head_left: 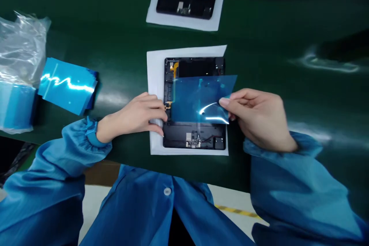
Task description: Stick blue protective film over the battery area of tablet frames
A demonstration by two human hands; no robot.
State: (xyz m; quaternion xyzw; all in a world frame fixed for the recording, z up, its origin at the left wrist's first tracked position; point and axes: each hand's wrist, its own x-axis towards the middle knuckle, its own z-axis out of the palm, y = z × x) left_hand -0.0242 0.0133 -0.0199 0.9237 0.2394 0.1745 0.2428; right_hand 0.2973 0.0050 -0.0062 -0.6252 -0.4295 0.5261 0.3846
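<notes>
An open black device (178, 136) with exposed circuit parts lies on a white foam sheet (155, 73) in the middle. Over its centre is a see-through blue film (190, 100), its right side tilted up. My right hand (256, 117) pinches that film's right edge between thumb and fingers. At the device's left edge rests my left hand (138, 117), fingers apart and bent, thumb below, with nothing held between them. Whether the film's left part touches the device cannot be made out.
Another black device (187, 2) lies on a white sheet (155, 13) at the top. To the left are a stack of blue films (67, 84) and a clear plastic bag (23, 50) with more blue sheets. The green table's (115, 38) front edge runs below my hands.
</notes>
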